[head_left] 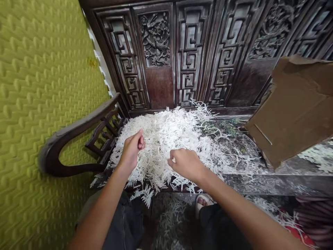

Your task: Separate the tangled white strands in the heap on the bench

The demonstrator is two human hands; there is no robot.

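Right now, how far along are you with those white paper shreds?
Done: a big heap of white shreds lies on the bench. In hand: your left hand and right hand are curled into the heap. Left: loose shreds lie on the floor, so it looks partway.

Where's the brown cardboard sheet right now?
In the head view, the brown cardboard sheet sits at the far right, in front of the carved dark wood panel and right of the white paper shreds.
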